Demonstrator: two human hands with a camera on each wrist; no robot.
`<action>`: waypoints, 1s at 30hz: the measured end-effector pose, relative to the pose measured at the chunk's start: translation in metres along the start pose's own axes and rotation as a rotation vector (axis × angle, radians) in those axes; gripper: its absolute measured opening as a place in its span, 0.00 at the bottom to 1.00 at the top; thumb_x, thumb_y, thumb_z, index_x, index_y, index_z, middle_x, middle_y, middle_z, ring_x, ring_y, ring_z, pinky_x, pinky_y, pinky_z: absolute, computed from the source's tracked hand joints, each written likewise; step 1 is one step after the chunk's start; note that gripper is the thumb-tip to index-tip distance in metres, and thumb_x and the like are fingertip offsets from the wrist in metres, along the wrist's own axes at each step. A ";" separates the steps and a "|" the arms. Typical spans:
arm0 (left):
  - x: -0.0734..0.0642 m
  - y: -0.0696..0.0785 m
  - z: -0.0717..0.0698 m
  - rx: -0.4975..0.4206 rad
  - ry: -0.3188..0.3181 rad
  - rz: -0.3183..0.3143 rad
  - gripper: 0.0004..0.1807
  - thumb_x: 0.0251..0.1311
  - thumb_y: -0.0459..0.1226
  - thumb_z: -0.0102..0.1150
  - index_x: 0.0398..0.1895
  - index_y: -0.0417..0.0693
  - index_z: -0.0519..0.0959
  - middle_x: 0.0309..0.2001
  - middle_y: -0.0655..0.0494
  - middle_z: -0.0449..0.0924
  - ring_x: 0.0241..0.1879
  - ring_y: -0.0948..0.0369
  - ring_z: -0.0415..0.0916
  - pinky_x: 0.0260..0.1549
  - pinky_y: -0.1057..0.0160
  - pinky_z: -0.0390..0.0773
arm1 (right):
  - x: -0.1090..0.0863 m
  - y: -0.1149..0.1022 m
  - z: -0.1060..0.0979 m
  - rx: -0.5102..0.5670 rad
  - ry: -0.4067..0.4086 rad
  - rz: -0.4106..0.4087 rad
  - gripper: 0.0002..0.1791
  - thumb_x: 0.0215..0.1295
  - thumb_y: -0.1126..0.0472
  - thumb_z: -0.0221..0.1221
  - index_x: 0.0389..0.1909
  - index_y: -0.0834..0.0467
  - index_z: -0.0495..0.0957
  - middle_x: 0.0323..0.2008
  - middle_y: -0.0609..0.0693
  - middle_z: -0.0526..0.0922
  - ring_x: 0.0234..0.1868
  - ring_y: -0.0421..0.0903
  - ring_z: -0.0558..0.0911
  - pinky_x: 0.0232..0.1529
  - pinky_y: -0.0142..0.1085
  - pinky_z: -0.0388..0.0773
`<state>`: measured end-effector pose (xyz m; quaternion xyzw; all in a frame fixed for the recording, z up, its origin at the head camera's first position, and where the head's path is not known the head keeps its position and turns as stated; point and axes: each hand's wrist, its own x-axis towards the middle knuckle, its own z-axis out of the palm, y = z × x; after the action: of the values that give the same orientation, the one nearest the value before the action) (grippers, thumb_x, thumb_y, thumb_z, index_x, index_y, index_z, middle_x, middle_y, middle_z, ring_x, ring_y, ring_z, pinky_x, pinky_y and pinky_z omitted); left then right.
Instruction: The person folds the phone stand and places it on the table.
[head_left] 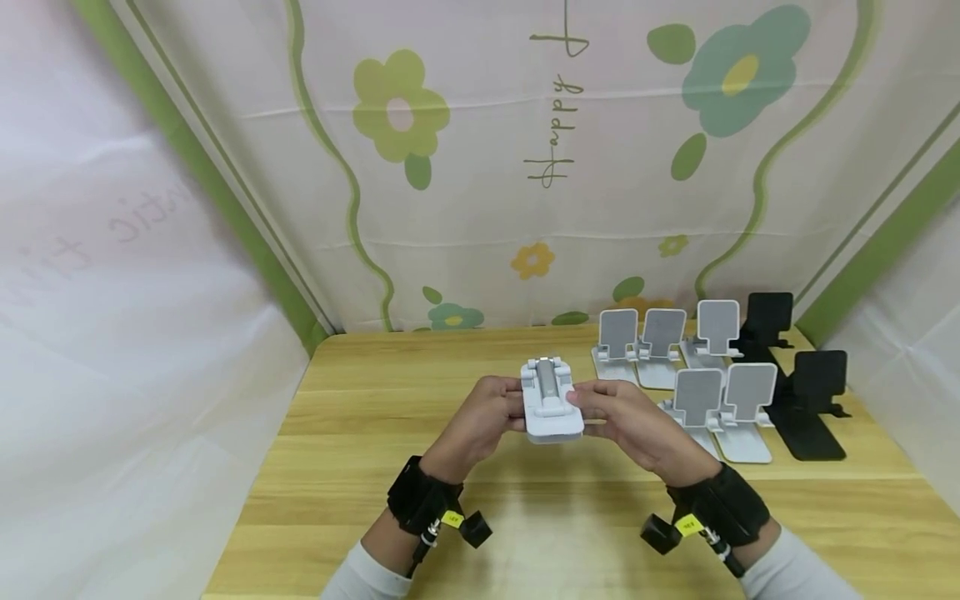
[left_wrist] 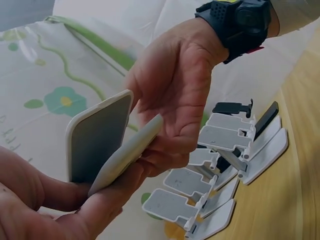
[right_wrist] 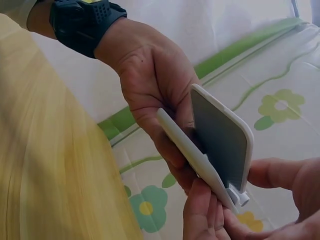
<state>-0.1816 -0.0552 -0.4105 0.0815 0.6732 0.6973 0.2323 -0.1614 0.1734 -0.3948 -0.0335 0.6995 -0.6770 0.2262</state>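
Observation:
A white folding phone stand [head_left: 555, 427] is held up over the middle of the table between both hands. My left hand [head_left: 483, 423] grips its left side, and my right hand [head_left: 630, 423] holds the right side with the thumb on its face. In the left wrist view, the stand's grey-padded panel [left_wrist: 102, 135] is tilted apart from the white base plate [left_wrist: 125, 156], leaving a V-shaped gap. The right wrist view shows the same panel [right_wrist: 220, 140] angled away from the base, with a small white hinge piece [right_wrist: 242, 199] at its lower edge.
Several white phone stands [head_left: 697, 398] stand unfolded in two rows at the right of the wooden table [head_left: 360, 417]. Black stands [head_left: 819, 377] occupy the right end of both rows. A flower-printed curtain [head_left: 465, 233] rises behind the table's back edge, with white fabric at both sides.

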 end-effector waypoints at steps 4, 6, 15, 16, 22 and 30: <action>0.000 0.001 -0.005 -0.099 -0.075 -0.015 0.22 0.79 0.32 0.41 0.68 0.28 0.71 0.59 0.32 0.81 0.49 0.57 0.85 0.48 0.64 0.86 | 0.000 0.000 -0.001 0.003 -0.010 -0.004 0.32 0.77 0.55 0.56 0.68 0.76 0.63 0.54 0.56 0.79 0.51 0.45 0.80 0.56 0.39 0.82; 0.000 0.003 -0.006 -0.142 -0.101 -0.018 0.24 0.82 0.37 0.38 0.68 0.28 0.70 0.58 0.30 0.80 0.50 0.55 0.86 0.50 0.60 0.86 | 0.000 0.001 -0.001 0.004 -0.012 -0.004 0.32 0.77 0.55 0.56 0.68 0.76 0.63 0.53 0.56 0.78 0.51 0.45 0.80 0.57 0.39 0.82; 0.002 0.006 -0.006 -0.029 -0.088 -0.048 0.21 0.76 0.34 0.52 0.65 0.27 0.74 0.53 0.37 0.84 0.46 0.57 0.87 0.48 0.60 0.87 | 0.001 0.006 -0.002 0.019 -0.029 -0.013 0.31 0.77 0.57 0.55 0.68 0.77 0.62 0.55 0.58 0.78 0.50 0.44 0.81 0.55 0.39 0.83; 0.002 0.005 -0.006 -0.020 -0.084 -0.047 0.21 0.76 0.34 0.52 0.64 0.27 0.74 0.53 0.37 0.84 0.46 0.57 0.87 0.48 0.60 0.87 | 0.001 0.006 -0.002 0.022 -0.029 -0.014 0.31 0.77 0.58 0.55 0.68 0.77 0.62 0.55 0.58 0.78 0.50 0.44 0.81 0.55 0.39 0.84; 0.003 0.004 -0.002 0.034 -0.030 -0.030 0.21 0.76 0.33 0.52 0.65 0.29 0.73 0.53 0.37 0.85 0.47 0.55 0.87 0.48 0.59 0.88 | 0.002 0.008 -0.002 0.016 -0.003 -0.029 0.29 0.75 0.60 0.57 0.66 0.79 0.65 0.54 0.61 0.80 0.48 0.44 0.84 0.52 0.38 0.86; -0.006 0.012 0.029 0.584 0.128 0.141 0.24 0.71 0.48 0.62 0.59 0.40 0.79 0.48 0.48 0.82 0.39 0.61 0.78 0.33 0.66 0.79 | 0.002 0.009 0.000 0.038 0.071 -0.052 0.26 0.74 0.62 0.59 0.62 0.78 0.66 0.54 0.63 0.79 0.46 0.43 0.86 0.49 0.34 0.87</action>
<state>-0.1664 -0.0317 -0.3957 0.1470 0.8511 0.4924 0.1073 -0.1604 0.1732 -0.4035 -0.0232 0.6932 -0.6965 0.1842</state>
